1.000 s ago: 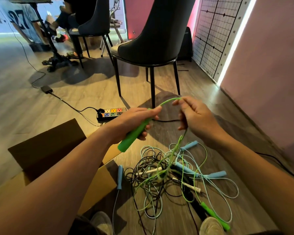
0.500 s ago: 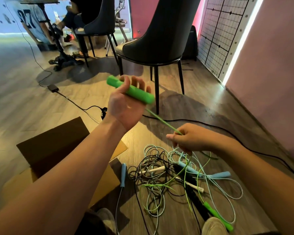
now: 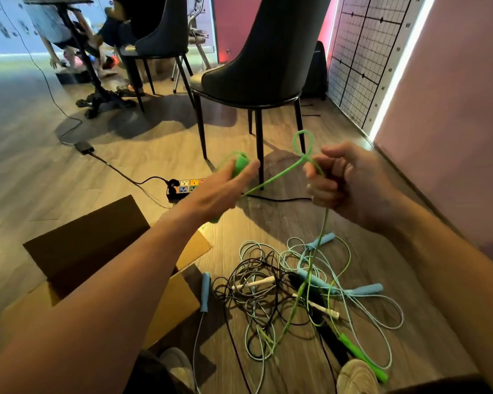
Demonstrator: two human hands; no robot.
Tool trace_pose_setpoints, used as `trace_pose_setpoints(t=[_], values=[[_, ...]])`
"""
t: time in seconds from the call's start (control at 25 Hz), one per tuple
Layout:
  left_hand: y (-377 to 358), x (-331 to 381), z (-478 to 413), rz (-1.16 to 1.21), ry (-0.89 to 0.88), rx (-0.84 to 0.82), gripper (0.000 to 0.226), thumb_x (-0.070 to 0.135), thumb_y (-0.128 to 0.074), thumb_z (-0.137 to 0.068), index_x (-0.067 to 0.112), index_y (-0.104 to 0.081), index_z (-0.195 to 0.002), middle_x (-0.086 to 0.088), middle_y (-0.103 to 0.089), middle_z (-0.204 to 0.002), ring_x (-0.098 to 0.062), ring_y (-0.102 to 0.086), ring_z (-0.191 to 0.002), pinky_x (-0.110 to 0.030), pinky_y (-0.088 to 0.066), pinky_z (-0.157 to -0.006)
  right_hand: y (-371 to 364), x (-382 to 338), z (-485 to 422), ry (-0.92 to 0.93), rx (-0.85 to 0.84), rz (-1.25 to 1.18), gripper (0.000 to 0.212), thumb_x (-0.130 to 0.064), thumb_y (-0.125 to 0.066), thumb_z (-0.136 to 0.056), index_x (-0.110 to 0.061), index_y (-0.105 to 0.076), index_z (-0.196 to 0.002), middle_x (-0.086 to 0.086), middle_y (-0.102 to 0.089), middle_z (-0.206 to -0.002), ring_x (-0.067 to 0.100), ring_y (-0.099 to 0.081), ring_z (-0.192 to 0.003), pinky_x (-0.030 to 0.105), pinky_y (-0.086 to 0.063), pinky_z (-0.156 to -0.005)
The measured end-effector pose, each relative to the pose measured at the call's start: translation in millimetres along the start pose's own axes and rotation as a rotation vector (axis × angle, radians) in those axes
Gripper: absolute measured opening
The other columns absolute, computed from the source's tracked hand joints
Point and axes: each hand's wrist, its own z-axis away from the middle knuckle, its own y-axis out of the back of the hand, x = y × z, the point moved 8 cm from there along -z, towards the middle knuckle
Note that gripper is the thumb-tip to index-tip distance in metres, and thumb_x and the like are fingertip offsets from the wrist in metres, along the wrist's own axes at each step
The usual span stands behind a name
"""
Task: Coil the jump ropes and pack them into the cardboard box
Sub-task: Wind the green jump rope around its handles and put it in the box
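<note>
The left hand (image 3: 219,191) clasped the green handle (image 3: 239,165) as an anchor; the right hand (image 3: 342,180) pinched the cord (image 3: 273,179), forming a loop to coil.

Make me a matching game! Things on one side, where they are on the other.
Things:
1. green handle
2. green loop
3. cardboard box
4. power strip

Places:
A. on the floor behind the left hand
B. sticking up above the right hand
C. gripped in the left hand
D. open, under the left forearm

Pairs: 1-C, 2-B, 3-D, 4-A
</note>
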Motion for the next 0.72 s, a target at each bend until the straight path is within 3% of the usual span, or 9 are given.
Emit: trace_pose_setpoints(t=[0.08,0.16,0.32,0.44,0.52,0.6,0.64,0.72], values=[[-25.1,-6.8,12.1,-0.049,0.115,-0.293,0.071,0.075,-0.033,-0.083,0.013,-0.059,-0.108,-0.004,-0.053,-0.079,-0.015,-0.053,-0.067,-0.026,-0.052,-0.064,17.4,-3.6,0.1,0.107,0.119,0.082,0.045,-0.034,-0.040,-0.102,-0.009,-0.064,-0.073,0.000,-0.020,-0.057,0.019,-0.011,-0.053,0.038,-0.007,-0.055],[-41.5,-8.1,19.6,-0.054,0.173,-0.469,0.073,0.078,-0.045,-0.072,0.010,-0.061,-0.095,-0.002,-0.049,-0.067,-0.014,-0.049,-0.056,-0.030,-0.051,-0.057,31.6,-5.4,1.4,0.182,0.237,0.170,0.038,-0.031,-0.050,-0.103,-0.008,-0.067,-0.077,-0.001,-0.022,-0.055,0.019,-0.012,-0.054,0.035,-0.010,-0.053],[-38.6,-16.6,14.6,-0.274,0.205,-0.475,0.062,0.066,-0.075,-0.064,0.009,-0.057,-0.083,-0.003,-0.056,-0.065,-0.015,-0.055,-0.051,-0.028,-0.052,-0.051,62.3,-25.1,11.6,0.285,0.392,-0.083,0.031,-0.029,-0.064,-0.095,-0.020,-0.067,-0.066,-0.008,-0.026,-0.048,0.011,-0.018,-0.048,0.024,-0.020,-0.047],[-27.2,-38.9,13.8,-0.379,0.294,-0.419,0.051,0.057,-0.079,-0.073,0.011,-0.058,-0.080,-0.003,-0.058,-0.064,-0.013,-0.054,-0.047,-0.026,-0.051,-0.049,83.6,-25.0,16.8,0.261,0.480,0.038,0.033,-0.030,-0.065,-0.095,-0.021,-0.066,-0.064,-0.007,-0.029,-0.049,0.011,-0.019,-0.049,0.023,-0.022,-0.047],[-36.8,-37.4,20.1,-0.161,0.302,-0.519,0.049,0.057,-0.079,-0.073,0.015,-0.055,-0.072,0.000,-0.052,-0.057,-0.012,-0.048,-0.042,-0.026,-0.048,-0.047,96.8,-10.2,16.9,0.180,0.653,0.238,0.038,-0.042,-0.064,-0.096,-0.020,-0.061,-0.065,-0.005,-0.033,-0.048,0.010,-0.024,-0.042,0.024,-0.023,-0.044],[-53.3,-13.3,28.7,0.314,0.262,-0.702,0.050,0.061,-0.074,-0.076,0.019,-0.048,-0.068,0.004,-0.042,-0.052,-0.008,-0.038,-0.037,-0.022,-0.039,-0.042,106.5,-1.5,20.7,0.127,0.823,0.390,0.049,-0.052,-0.060,-0.095,-0.019,-0.052,-0.060,-0.005,-0.033,-0.047,0.008,-0.025,-0.038,0.024,-0.022,-0.043],[-55.9,6.4,31.3,0.613,0.223,-0.790,0.051,0.063,-0.067,-0.080,0.019,-0.046,-0.068,0.007,-0.039,-0.050,-0.006,-0.034,-0.036,-0.020,-0.034,-0.040,107.1,-2.0,22.7,0.114,0.856,0.497,0.051,-0.053,-0.058,-0.097,-0.017,-0.051,-0.061,-0.009,-0.033,-0.043,0.006,-0.024,-0.035,0.024,-0.023,-0.042],[-44.4,40.7,29.6,1.111,0.125,-0.882,0.053,0.066,-0.049,-0.088,0.017,-0.043,-0.069,0.008,-0.033,-0.048,-0.006,-0.029,-0.034,-0.021,-0.025,-0.039,99.3,1.3,17.9,0.061,0.769,0.743,0.056,-0.054,-0.054,-0.098,-0.010,-0.057,-0.063,-0.011,-0.033,-0.036,0.006,-0.030,-0.036,0.024,-0.026,-0.043]])
